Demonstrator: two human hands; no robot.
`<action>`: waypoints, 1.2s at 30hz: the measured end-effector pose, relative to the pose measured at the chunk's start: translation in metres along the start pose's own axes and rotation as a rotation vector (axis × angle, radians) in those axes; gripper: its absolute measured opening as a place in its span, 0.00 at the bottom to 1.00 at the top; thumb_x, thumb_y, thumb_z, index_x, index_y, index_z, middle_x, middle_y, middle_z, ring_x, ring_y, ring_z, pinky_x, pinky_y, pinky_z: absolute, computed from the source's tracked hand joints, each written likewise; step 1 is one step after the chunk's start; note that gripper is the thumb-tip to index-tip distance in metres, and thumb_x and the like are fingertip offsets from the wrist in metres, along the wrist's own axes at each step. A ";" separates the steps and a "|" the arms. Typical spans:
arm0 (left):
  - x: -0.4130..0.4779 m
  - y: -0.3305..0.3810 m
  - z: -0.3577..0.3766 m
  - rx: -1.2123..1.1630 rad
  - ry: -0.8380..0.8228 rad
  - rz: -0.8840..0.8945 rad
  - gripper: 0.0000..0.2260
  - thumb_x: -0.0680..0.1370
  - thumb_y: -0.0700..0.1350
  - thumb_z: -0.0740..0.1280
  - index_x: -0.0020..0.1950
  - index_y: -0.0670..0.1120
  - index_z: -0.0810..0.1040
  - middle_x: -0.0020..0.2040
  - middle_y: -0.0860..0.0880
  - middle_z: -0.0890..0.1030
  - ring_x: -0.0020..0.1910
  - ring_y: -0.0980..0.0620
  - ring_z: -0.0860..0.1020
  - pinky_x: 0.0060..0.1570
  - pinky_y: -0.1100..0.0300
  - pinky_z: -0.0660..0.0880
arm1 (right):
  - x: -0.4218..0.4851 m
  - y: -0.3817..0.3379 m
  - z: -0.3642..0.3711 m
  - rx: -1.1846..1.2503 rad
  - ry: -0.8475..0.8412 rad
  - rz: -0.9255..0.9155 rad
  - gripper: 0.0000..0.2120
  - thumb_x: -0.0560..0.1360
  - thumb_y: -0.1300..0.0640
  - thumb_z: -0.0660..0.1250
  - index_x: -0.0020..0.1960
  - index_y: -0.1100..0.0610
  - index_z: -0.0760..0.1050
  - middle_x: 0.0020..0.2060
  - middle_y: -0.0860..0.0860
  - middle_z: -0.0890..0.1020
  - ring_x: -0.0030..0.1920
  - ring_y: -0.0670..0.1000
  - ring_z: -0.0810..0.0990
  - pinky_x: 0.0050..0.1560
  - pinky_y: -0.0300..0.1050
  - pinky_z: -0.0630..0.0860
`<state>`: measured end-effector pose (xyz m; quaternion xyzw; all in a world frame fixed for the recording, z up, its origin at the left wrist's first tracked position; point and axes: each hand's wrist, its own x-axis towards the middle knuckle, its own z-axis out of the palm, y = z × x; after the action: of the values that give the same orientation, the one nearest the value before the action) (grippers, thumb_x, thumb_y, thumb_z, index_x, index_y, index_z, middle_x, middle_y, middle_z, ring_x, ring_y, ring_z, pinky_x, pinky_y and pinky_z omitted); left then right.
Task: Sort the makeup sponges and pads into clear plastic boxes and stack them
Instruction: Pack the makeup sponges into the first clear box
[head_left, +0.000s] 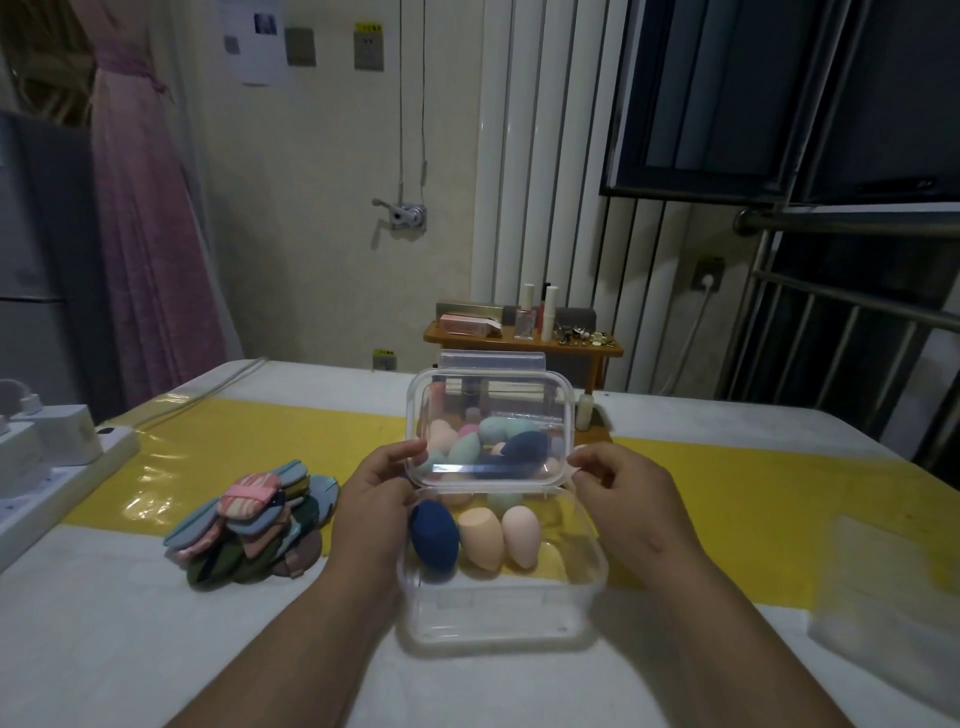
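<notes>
- The left hand (382, 496) is pinching the left edge of the clear lid (491, 415), with thumb and fingers curled round the rim.
- The right hand (615, 486) is pinching the lid's right edge in the same narrow grip.
- The lid is standing tilted between both hands, above the far half of the clear plastic box (498, 608).
- The box is sitting on the counter (130, 623) between and just below the hands, holding egg-shaped makeup sponges (480, 540).
- A pile of pads (254, 525) is lying on the counter, near the left hand's outer side.
</notes>
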<state>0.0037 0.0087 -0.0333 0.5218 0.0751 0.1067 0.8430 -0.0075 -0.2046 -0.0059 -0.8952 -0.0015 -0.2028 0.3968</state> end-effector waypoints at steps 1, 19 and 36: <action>0.001 -0.001 0.000 0.002 0.001 0.001 0.23 0.73 0.24 0.55 0.55 0.44 0.82 0.56 0.46 0.82 0.51 0.46 0.80 0.46 0.53 0.78 | 0.002 0.005 0.000 0.000 0.016 0.025 0.09 0.77 0.59 0.65 0.52 0.48 0.80 0.49 0.47 0.83 0.48 0.48 0.78 0.45 0.42 0.71; 0.001 0.002 -0.003 0.040 0.021 0.007 0.23 0.73 0.25 0.55 0.53 0.46 0.83 0.57 0.46 0.82 0.53 0.44 0.80 0.52 0.47 0.78 | 0.017 0.042 0.027 -0.496 -0.413 0.048 0.25 0.75 0.35 0.57 0.70 0.40 0.63 0.68 0.47 0.73 0.66 0.55 0.72 0.61 0.53 0.72; -0.002 0.002 -0.003 0.028 0.023 0.004 0.24 0.73 0.25 0.56 0.51 0.48 0.83 0.53 0.49 0.83 0.51 0.44 0.80 0.47 0.50 0.78 | 0.008 0.033 0.013 0.032 0.223 0.233 0.11 0.71 0.52 0.76 0.38 0.51 0.74 0.39 0.50 0.80 0.37 0.52 0.76 0.31 0.43 0.67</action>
<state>0.0012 0.0122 -0.0328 0.5325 0.0852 0.1131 0.8345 0.0101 -0.2188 -0.0344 -0.8550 0.1433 -0.2532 0.4294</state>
